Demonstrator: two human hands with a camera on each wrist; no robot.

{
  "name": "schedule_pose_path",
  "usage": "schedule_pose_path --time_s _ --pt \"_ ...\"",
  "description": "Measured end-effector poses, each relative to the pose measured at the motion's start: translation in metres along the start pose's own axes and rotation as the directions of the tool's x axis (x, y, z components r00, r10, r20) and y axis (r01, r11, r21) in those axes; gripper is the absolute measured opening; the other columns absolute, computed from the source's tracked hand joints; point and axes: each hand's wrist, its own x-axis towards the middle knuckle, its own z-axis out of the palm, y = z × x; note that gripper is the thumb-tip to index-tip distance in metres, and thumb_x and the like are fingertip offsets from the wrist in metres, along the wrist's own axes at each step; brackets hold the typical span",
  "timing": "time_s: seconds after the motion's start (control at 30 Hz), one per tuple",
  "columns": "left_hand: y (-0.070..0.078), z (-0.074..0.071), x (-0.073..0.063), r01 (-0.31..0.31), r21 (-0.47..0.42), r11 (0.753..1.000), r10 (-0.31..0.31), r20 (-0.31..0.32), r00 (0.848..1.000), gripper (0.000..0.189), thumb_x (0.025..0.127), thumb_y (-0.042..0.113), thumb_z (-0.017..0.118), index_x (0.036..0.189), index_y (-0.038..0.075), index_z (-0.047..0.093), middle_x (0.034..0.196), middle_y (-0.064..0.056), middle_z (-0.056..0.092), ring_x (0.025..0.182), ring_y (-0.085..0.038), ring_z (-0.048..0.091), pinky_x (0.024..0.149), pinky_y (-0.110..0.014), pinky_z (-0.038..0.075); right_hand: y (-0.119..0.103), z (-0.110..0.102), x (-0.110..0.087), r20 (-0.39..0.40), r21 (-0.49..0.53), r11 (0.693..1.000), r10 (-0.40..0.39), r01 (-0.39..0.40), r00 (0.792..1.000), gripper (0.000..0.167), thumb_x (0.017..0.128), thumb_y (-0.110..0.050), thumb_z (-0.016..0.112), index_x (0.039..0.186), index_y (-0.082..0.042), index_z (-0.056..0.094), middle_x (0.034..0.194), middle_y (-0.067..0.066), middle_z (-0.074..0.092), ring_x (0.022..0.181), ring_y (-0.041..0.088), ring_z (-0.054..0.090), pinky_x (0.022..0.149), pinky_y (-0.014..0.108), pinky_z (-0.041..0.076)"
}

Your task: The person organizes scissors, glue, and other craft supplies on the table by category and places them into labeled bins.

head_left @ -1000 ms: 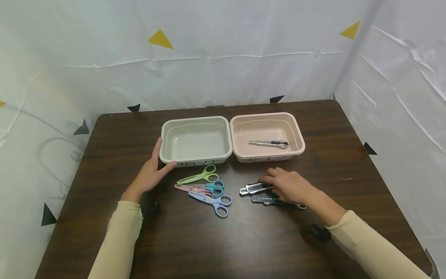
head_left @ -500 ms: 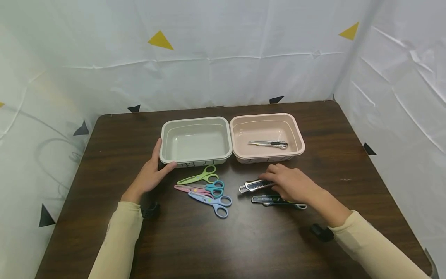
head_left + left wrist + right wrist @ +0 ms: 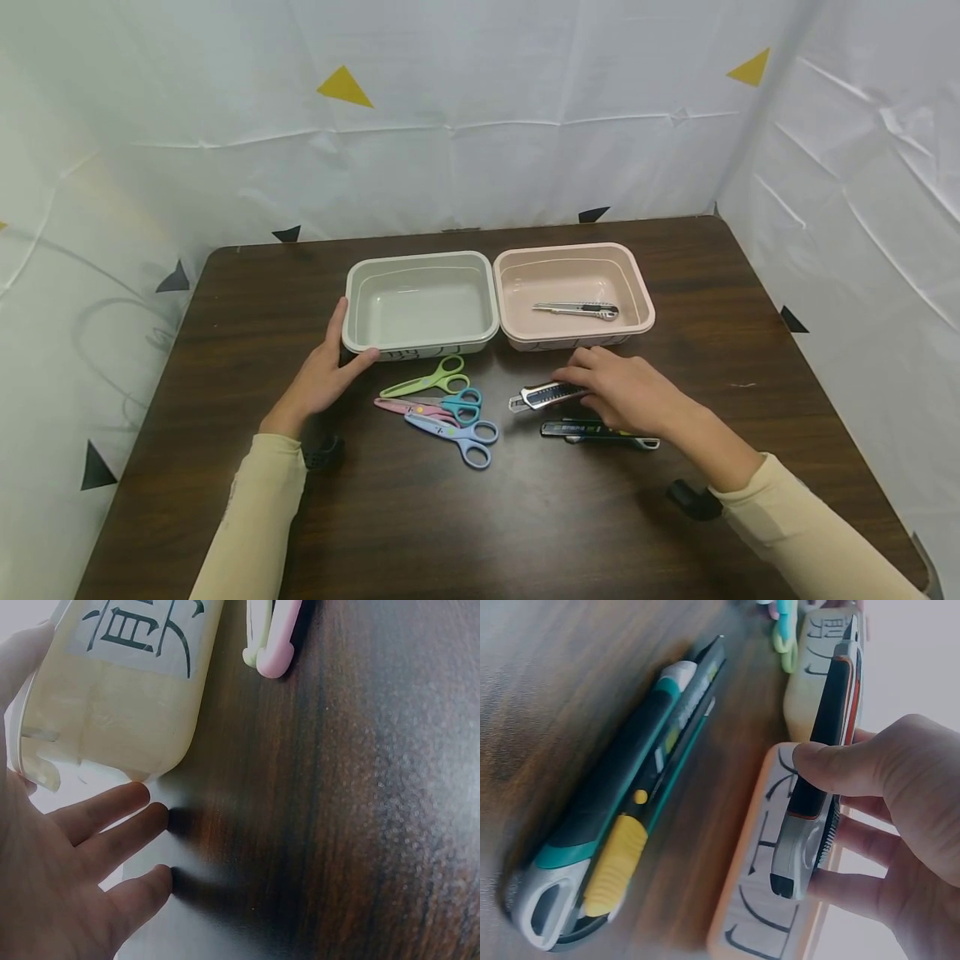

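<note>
The left hand (image 3: 318,379) lies spread against the left end of the grey-green bin (image 3: 423,312), a light brace that probably needs no extra force; just in front lie several scissors (image 3: 416,384). Further right, the right hand (image 3: 626,390) pinches a silver-and-black snap-off cutter (image 3: 551,396) between thumb and fingers, near the front of the pink bin (image 3: 555,275) and apparently clear of the table (image 3: 450,533). Handling it well likely means gripping behind the blade end (it points toward the scissors) and lifting over the pink rim. The grey-green bin's label (image 3: 139,634) shows a cropped Chinese character; the pink bin's label (image 3: 757,862) is partly covered and unreadable, and I can make out no brand
</note>
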Motion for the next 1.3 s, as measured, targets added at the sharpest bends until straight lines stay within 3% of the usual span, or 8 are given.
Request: schedule_pose_path --time_s 0.17,0.4,0.63,0.83,1.1,1.3 --pt "-0.001 0.0 0.0 -0.002 -0.002 1.0 0.002 0.002 1.0 0.096 0.091 0.06 0.058 0.151 0.048 -0.015 0.164 -0.004 0.007 0.144 -0.041 0.023 0.103 -0.071 0.023 -0.001 -0.007 0.004 0.005 0.007 1.0 0.016 -0.016 1.0 0.044 0.084 -0.01 0.075 0.125 -0.022 0.067 0.108 -0.007 0.058 0.093 0.01 0.053 0.061 0.031 0.05" --pt "-0.002 0.0 0.001 -0.013 -0.006 1.0 0.013 0.004 1.0 0.097 0.091 0.059 0.058 0.154 0.042 -0.014 0.164 -0.004 0.006 0.144 -0.041 0.022 0.104 -0.071 0.023 0.001 -0.014 0.008 -0.001 0.012 1.0 0.019 -0.019 1.0 0.044 0.084 -0.01 0.076 0.125 -0.021 0.067 0.112 -0.005 0.06 0.093 0.011 0.054 0.064 0.03 0.05" --pt "-0.002 0.0 0.001 0.0 0.0 1.0 0.0 0.001 1.0 0.096 0.09 0.062 0.058 0.152 0.047 -0.015 0.164 -0.004 0.006 0.144 -0.041 0.022 0.104 -0.071 0.024 0.004 -0.019 0.012 -0.067 0.012 1.0 0.003 -0.002 0.998 0.045 0.082 -0.006 0.075 0.124 -0.02 0.068 0.109 -0.006 0.06 0.091 0.011 0.054 0.064 0.033 0.049" --pt "-0.001 0.0 0.001 -0.008 -0.002 1.0 0.008 0.006 1.0 0.096 0.091 0.059 0.059 0.15 0.05 -0.016 0.164 -0.004 0.006 0.144 -0.041 0.023 0.104 -0.071 0.023 0.012 -0.022 0.015 -0.148 0.003 1.0 -0.006 0.007 0.989 0.046 0.08 -0.003 0.075 0.123 -0.018 0.068 0.11 -0.002 0.062 0.097 0.016 0.058 0.065 0.039 0.051" --pt "0.0 -0.001 0.001 -0.011 0.001 1.0 0.011 0.011 1.0 0.095 0.091 0.059 0.058 0.149 0.051 -0.017 0.164 -0.006 0.007 0.143 -0.043 0.024 0.103 -0.071 0.024 0.025 -0.027 0.021 -0.191 0.003 0.995 0.095 -0.096 0.977 0.049 0.081 -0.003 0.075 0.126 -0.02 0.067 0.111 -0.001 0.06 0.092 0.018 0.058 0.057 0.039 0.047" --pt "0.0 -0.001 0.0 -0.005 -0.005 1.0 0.005 0.017 1.0 0.096 0.091 0.059 0.058 0.15 0.05 -0.017 0.164 -0.007 0.007 0.143 -0.044 0.023 0.103 -0.072 0.023 0.038 -0.033 0.032 -0.169 0.005 0.983 0.182 -0.183 0.969 0.048 0.083 -0.004 0.072 0.127 -0.022 0.066 0.113 -0.003 0.059 0.093 0.016 0.057 0.056 0.043 0.047"
